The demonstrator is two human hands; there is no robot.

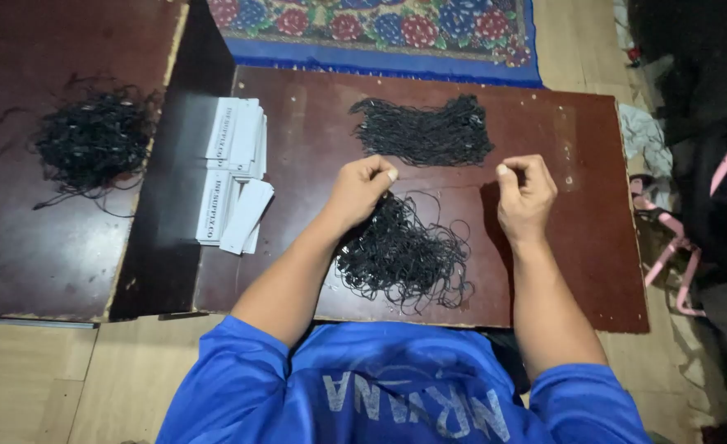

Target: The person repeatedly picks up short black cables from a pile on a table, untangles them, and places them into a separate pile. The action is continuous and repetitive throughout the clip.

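Pinching a thin black cord taut between left hand (pixel 362 187) and right hand (pixel 525 196), both fists closed; loose cord pile (pixel 403 253) just below; best kept clear of tangles.

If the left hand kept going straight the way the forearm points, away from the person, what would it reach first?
Probably the neat bundle of black cords lying farther up the brown board. The left hand points up and slightly right toward it; only bare board shows between, though height above the board is unclear.
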